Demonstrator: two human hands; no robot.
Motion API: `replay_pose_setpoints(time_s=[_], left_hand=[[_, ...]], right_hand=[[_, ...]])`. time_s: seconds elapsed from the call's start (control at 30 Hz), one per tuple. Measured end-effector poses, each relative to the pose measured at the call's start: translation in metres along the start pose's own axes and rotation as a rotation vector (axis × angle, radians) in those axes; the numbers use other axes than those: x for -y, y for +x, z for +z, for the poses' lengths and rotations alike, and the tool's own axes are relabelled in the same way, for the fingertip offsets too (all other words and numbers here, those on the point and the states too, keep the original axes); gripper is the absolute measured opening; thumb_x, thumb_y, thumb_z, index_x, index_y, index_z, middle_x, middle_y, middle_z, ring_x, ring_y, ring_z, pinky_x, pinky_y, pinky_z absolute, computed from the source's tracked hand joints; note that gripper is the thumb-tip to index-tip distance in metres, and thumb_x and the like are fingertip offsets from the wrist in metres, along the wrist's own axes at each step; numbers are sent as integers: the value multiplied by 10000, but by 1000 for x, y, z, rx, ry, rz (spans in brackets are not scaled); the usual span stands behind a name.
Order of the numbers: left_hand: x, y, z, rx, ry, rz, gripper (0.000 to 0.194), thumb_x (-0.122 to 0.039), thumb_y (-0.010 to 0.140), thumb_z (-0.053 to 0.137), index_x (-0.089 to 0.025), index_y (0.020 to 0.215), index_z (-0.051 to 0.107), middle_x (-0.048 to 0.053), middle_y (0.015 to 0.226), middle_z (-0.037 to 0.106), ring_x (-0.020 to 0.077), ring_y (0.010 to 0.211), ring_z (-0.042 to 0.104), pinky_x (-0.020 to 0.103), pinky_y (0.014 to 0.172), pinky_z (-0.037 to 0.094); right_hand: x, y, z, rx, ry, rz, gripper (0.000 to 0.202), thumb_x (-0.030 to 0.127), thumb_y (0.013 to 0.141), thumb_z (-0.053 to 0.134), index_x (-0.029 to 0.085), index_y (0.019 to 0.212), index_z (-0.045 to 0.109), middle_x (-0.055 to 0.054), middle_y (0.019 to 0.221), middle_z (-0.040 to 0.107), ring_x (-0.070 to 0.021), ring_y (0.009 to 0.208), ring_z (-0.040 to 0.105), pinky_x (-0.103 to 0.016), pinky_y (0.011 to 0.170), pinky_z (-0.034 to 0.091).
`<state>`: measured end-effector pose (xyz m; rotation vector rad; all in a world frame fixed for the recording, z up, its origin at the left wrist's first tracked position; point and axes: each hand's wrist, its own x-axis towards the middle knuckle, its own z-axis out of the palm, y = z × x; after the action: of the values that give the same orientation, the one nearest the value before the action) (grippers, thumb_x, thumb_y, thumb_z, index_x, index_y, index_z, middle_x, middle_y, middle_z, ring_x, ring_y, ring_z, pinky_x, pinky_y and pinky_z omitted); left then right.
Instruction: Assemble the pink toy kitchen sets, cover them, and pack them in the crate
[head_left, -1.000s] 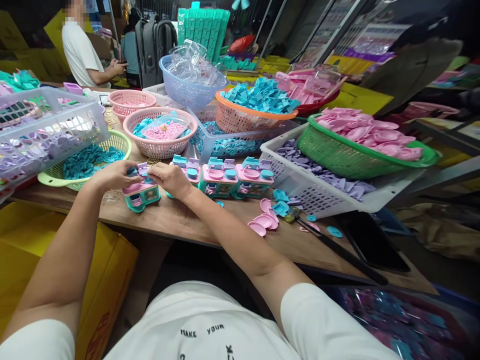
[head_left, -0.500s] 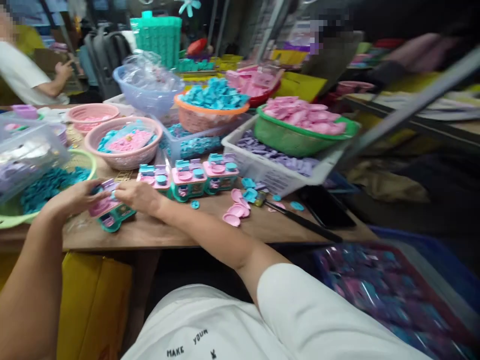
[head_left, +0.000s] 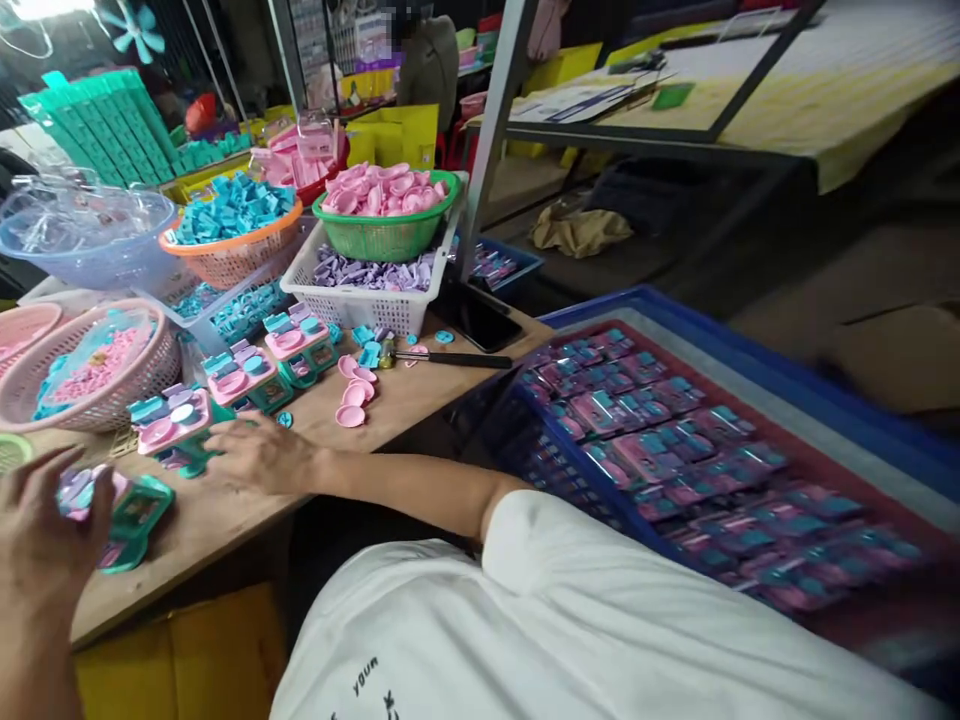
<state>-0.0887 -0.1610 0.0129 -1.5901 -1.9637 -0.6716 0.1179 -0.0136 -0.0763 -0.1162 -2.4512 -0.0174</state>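
Observation:
At the lower left, my left hand has its thumb and fingers closed around the top of a pink and teal toy kitchen, covering much of it. My right hand has its curled fingers at the right end of a second toy kitchen; its fingertips are partly hidden. Two more toy kitchens, one in the middle and one farther back, continue the row. A small blue disc lies just beyond my right hand, and several pink oval dishes lie farther right.
A black-handled tool and a phone lie near the table's right end. Baskets of parts, including a green basket and an orange basket, line the back. A blue crate of packed toys stands right.
The view has swung right, bringing the blue crate fully into sight. My right hand has left the toy kitchen in my left hand and is now at the neighbouring one.

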Motion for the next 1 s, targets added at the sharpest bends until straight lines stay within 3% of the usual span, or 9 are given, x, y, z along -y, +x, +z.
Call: replay_pose_setpoints(time_s=[0.07,0.2,0.3,0.4,0.57,0.73,0.87,1.0], left_hand=[[-34,-7,26,41,-141,178,533,-381,822,635,-527,1331,577,30,1220,702,367,1117,657,536,990,512],[-90,-6,90,325,-213,315,332,-331,932,494,-272,1191,693,131,1167,703,326,1059,654,469,926,544],[-110,1,127,434,-107,339,369,-324,962,411,-194,1136,708,163,1156,701,329,1043,635,481,939,525],[-113,6,144,524,-58,368,355,-285,968,392,-207,1051,728,146,1044,719,303,952,649,468,937,518],[-121,-4,149,497,-156,306,272,-286,965,450,-223,1009,711,131,989,700,281,932,652,424,848,547],[-154,-18,148,276,-434,309,205,-245,955,509,-226,1103,650,138,1065,671,266,992,629,439,860,551],[-159,-30,130,147,-501,263,212,-198,934,522,-237,1124,609,147,1096,642,263,1004,626,459,850,554],[-138,-48,100,65,-524,175,154,-229,952,534,-247,1093,594,142,1104,642,243,1021,640,428,839,568]], right_hand=[[-28,-46,-13,71,-10,109,209,293,981,598,186,1129,700,-104,1395,635,-261,1387,484,-483,1150,331],[-75,-105,-32,128,-3,348,282,290,911,698,162,1162,697,-158,1411,610,-312,1404,453,-574,1158,277],[-91,-121,-39,110,12,465,233,297,919,689,164,1107,725,-156,1359,637,-316,1359,487,-582,1129,293],[-96,-125,-41,98,46,512,168,292,918,686,173,1015,754,-141,1268,677,-307,1275,543,-550,1076,354],[-90,-124,-35,-27,45,516,162,241,890,704,174,1027,756,-140,1289,669,-318,1284,538,-544,1069,393],[-65,-111,-34,-230,240,429,273,227,939,614,214,1191,718,-114,1168,719,-279,1148,631,-507,1025,510],[-38,-94,-34,-310,503,420,342,260,988,538,276,1310,653,-85,1158,730,-236,1037,706,-411,883,618],[-8,-70,-29,-228,667,385,419,308,992,552,318,1410,577,-85,1162,730,-219,852,742,-383,781,650]])
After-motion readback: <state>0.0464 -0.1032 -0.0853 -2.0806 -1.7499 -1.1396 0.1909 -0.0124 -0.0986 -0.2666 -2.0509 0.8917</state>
